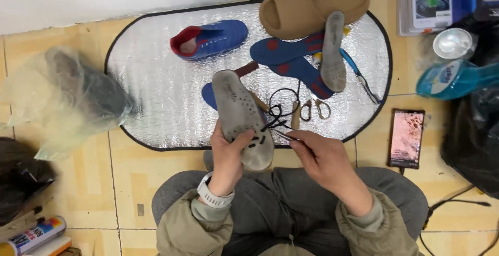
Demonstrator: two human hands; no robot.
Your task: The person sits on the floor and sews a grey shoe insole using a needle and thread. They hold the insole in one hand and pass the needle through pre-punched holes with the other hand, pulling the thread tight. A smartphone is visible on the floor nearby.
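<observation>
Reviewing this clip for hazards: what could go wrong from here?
The right hand aims a thin metal tool at the grey shoe sole; a slip may jab the left hand fingers gripping it. Loose black lace might snag on the tool. Scissors lie close ahead on the silver mat.

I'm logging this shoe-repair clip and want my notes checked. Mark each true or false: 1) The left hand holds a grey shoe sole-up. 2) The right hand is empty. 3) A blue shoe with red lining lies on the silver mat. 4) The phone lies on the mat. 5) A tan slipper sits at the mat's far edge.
1) True: the left hand grips the grey shoe, sole up.
2) False: the right hand pinches a thin tool at the black laces.
3) True: the blue shoe lies on the silver mat.
4) False: the phone lies on the tiled floor beside the mat.
5) True: the tan slipper.
</observation>
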